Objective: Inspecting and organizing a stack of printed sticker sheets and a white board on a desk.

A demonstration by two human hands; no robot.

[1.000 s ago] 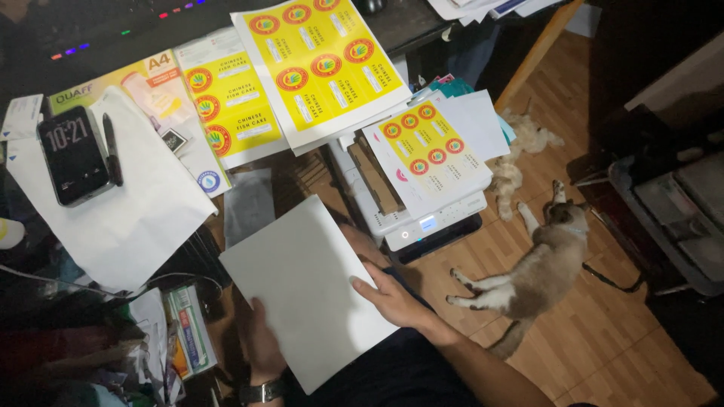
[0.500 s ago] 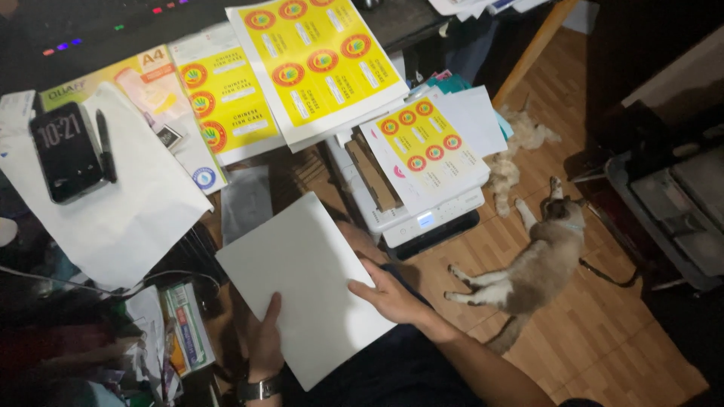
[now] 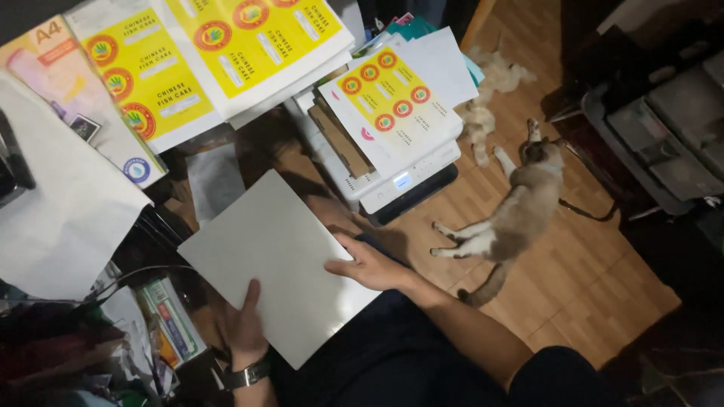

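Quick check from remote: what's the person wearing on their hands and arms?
Both hands are bare, no gloves. The left hand has a dark wristwatch strapped at the wrist. The right hand shows no rings or bands, and its forearm is bare up to a dark short sleeve.
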